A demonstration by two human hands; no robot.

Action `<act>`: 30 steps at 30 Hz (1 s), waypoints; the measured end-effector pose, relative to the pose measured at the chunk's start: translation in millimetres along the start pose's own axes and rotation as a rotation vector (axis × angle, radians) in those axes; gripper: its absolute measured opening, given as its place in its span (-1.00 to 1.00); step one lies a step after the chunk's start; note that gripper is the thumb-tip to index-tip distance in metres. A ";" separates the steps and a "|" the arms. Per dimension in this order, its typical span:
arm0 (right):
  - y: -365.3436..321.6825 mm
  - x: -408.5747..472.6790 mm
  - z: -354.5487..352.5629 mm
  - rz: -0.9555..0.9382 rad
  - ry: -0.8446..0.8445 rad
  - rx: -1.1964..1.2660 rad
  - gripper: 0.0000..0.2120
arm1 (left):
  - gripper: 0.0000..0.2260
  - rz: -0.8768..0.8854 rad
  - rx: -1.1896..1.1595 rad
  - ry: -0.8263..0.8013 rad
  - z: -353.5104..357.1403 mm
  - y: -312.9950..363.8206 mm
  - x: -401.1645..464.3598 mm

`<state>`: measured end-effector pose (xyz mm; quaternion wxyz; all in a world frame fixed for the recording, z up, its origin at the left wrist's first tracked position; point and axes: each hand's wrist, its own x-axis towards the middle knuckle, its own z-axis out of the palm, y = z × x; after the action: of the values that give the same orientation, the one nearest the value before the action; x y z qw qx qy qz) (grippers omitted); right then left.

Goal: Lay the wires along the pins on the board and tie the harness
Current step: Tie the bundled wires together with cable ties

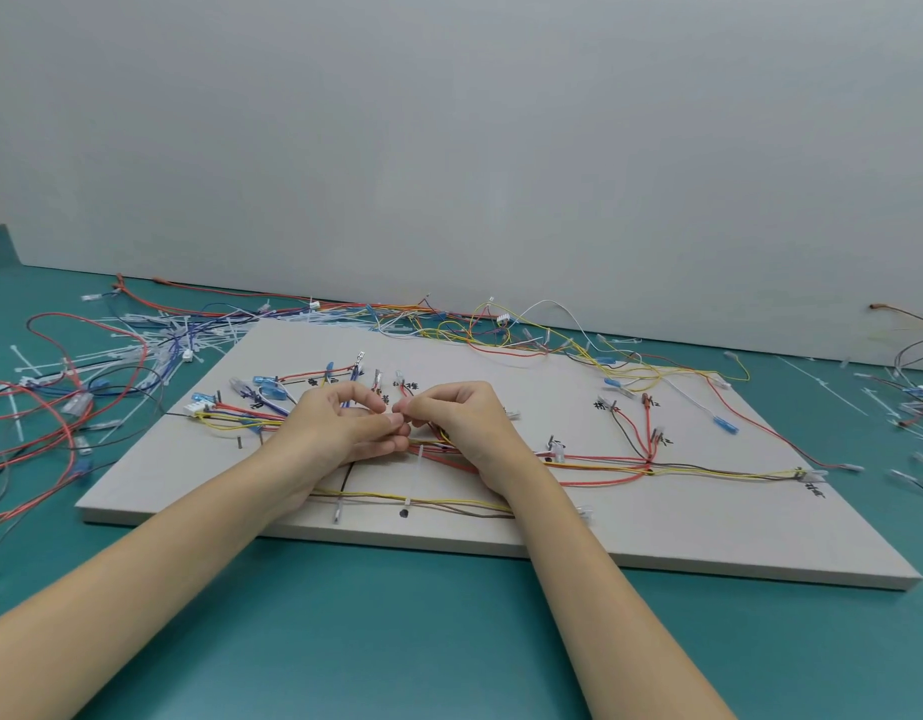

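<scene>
A pale wooden board (pixel 682 532) lies on the teal table, with red, yellow and brown wires (pixel 604 462) routed between small pins across it. Over the board's middle, my left hand (pixel 339 428) and my right hand (pixel 459 423) meet fingertip to fingertip. Both have curled fingers and pinch a small pale piece, apparently a cable tie, above the wire bundle. A white cable tie (pixel 415 472) stands around the wires just below the hands. What exactly lies between the fingertips is partly hidden.
Loose wires and white cable ties (pixel 137 345) are heaped at the left of the board. More yellow, white and red wires (pixel 552 335) trail along the back wall. Further wires and ties (pixel 911 402) sit at the right edge.
</scene>
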<state>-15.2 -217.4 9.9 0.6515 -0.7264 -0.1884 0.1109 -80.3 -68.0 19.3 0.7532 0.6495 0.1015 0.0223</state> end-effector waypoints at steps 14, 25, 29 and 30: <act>-2.8 -0.9 -4.4 0.018 -0.018 -0.035 -0.95 | -0.90 -0.006 0.025 -0.016 -1.4 -2.6 0.6; -4.2 -1.5 -2.0 0.003 -0.010 -0.100 -0.85 | -0.88 -0.020 0.027 -0.026 -2.9 -3.3 2.4; -5.8 -3.7 2.7 -0.059 0.006 -0.173 -0.87 | -0.84 -0.014 0.038 -0.033 -2.5 -2.7 2.5; -6.6 -4.4 3.6 -0.076 0.005 -0.196 -0.88 | -0.83 -0.010 0.039 -0.037 -2.4 -2.5 2.4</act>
<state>-21.5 -215.5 15.5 0.5815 -0.7793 -0.2242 0.0655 -78.7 -65.7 16.2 0.7422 0.6639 0.0911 0.0046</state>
